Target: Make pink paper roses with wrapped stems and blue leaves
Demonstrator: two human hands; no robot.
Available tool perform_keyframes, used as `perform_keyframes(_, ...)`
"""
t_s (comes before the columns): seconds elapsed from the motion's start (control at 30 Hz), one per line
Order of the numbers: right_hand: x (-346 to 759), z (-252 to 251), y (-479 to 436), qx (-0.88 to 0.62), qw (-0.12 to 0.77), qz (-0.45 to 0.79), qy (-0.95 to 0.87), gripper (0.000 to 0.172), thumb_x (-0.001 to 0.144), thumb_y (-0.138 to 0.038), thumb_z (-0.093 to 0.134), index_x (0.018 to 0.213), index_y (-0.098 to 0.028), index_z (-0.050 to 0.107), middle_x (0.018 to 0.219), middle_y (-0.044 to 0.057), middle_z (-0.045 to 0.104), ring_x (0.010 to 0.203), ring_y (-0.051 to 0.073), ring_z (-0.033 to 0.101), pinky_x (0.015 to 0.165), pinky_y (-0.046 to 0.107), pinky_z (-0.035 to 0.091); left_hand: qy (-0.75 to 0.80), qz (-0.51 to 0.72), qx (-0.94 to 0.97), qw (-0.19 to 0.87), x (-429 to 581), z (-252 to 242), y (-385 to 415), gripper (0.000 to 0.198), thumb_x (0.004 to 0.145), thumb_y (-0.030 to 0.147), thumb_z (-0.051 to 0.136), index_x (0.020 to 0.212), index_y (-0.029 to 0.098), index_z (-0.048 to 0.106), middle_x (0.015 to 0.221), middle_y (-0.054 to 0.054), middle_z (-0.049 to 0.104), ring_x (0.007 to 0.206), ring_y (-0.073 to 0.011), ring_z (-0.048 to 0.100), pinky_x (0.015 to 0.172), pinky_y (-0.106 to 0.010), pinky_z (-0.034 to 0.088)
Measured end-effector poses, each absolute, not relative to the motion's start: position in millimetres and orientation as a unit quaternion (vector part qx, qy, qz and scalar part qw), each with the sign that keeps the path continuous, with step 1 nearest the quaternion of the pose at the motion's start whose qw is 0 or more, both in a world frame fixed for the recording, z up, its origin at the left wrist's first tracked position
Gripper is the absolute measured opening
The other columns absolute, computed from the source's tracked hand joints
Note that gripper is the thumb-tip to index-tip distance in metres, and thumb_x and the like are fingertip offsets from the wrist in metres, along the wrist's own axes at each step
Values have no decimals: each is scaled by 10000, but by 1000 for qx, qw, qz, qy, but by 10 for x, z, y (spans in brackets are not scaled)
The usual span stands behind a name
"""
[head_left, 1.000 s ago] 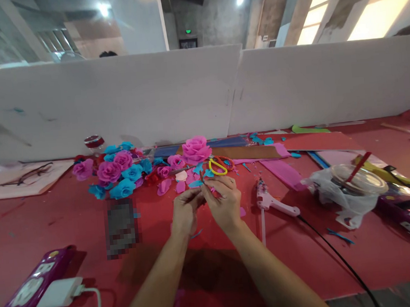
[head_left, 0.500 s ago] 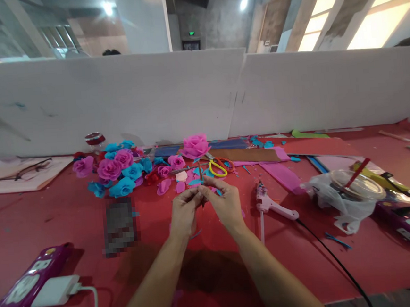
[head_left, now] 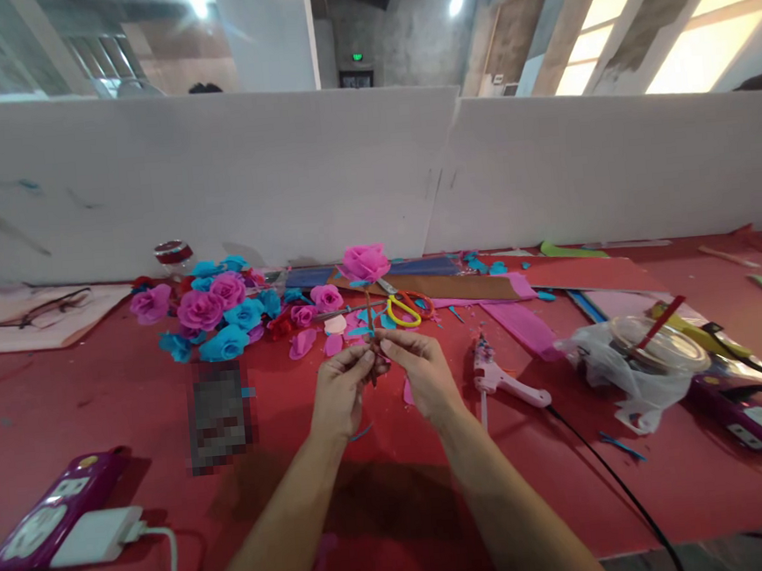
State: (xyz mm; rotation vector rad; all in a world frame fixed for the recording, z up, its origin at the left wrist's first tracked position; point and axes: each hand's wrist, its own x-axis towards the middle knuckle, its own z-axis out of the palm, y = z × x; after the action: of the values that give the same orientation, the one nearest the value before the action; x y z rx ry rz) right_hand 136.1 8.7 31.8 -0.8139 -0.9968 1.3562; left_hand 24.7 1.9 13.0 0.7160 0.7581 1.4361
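My left hand [head_left: 338, 393] and my right hand [head_left: 423, 372] meet over the red table [head_left: 132, 402], fingers pinched together on a thin brown stem [head_left: 370, 321]. The stem stands upright and carries a large pink paper rose [head_left: 364, 262] at its top. Loose pink and blue petals [head_left: 319, 341] lie just beyond my fingers. Yellow-handled scissors [head_left: 403, 309] rest behind my right hand. A pink glue gun [head_left: 502, 377] lies to the right of it.
A heap of pink and blue paper roses [head_left: 215, 309] sits at the left back. A purple power strip with a white charger [head_left: 63, 526] lies near left. A bagged plastic cup [head_left: 643, 353] and another strip [head_left: 740, 411] are at right. A white partition [head_left: 346, 174] backs the table.
Both hands stayed pinched on the stem and turned it upright, so the pink rose now stands straight above my fingers. The view shifted slightly.
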Motion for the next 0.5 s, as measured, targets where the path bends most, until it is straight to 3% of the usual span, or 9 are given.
perform_keyframes(0.1,1372,323,97,-347,600,578,-430,179,665,-267,717,833,-211,748,696,12,690,698,133,616,682,261,487,336,616,311,641,249,141,14,207,555,248,800,716,145,719,629,-14,663,558,-98,601,622,-230,494)
perform_keyframes(0.27,1353,335,94,-360,602,557,-444,93,653,-273,723,708,-198,735,554,-13,612,522,101,526,500,228,443,343,603,324,643,276,140,0,181,559,248,795,680,142,711,586,-9,645,544,-103,598,609,-235,483)
perform_keyframes(0.5,1364,339,77,-338,590,590,-436,140,655,-290,731,731,-173,716,604,-5,620,534,96,513,492,220,437,356,608,338,624,252,156,-14,154,577,240,780,688,155,717,594,-18,668,554,-113,608,608,-237,476)
